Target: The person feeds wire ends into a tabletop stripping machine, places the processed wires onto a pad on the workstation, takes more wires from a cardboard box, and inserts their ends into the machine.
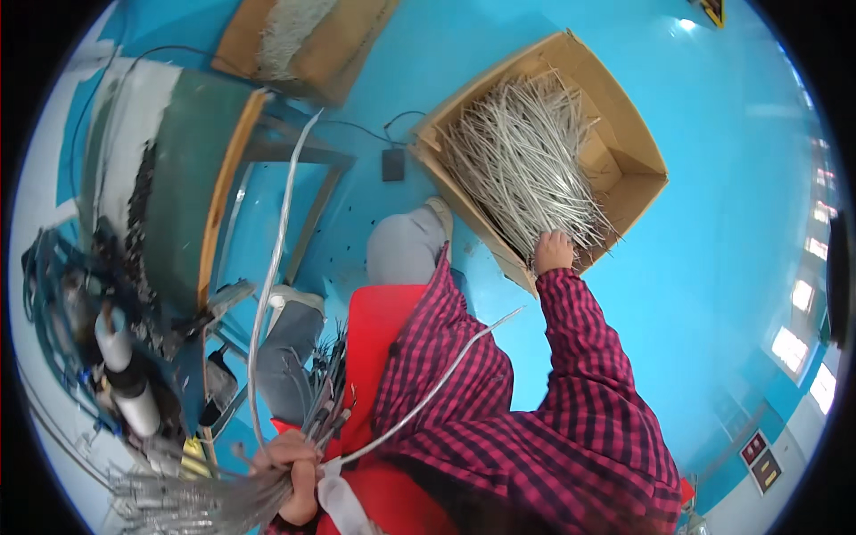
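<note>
My left hand [292,471], low in the view, is closed round a bundle of grey cables [205,499]. Out of that bundle one long pale cable [275,267] arcs upward, and another cable [437,383] bends up to the right. A white band [341,504] hangs beside the hand. Dark-tipped cable ends [330,392] stick up above my fist. My right hand [554,252] reaches to the near corner of a cardboard box [637,183], its fingers curled on the loose grey wires [526,156] heaped inside. Its fingertips are partly hidden.
At left stands a green-topped workbench [192,178] with a wooden edge and dark scraps. Bundled dark cables and a grey-and-black tool [129,383] are beside it. A second cardboard box [357,45] is at the far left. A black adapter [392,165] lies on the blue floor.
</note>
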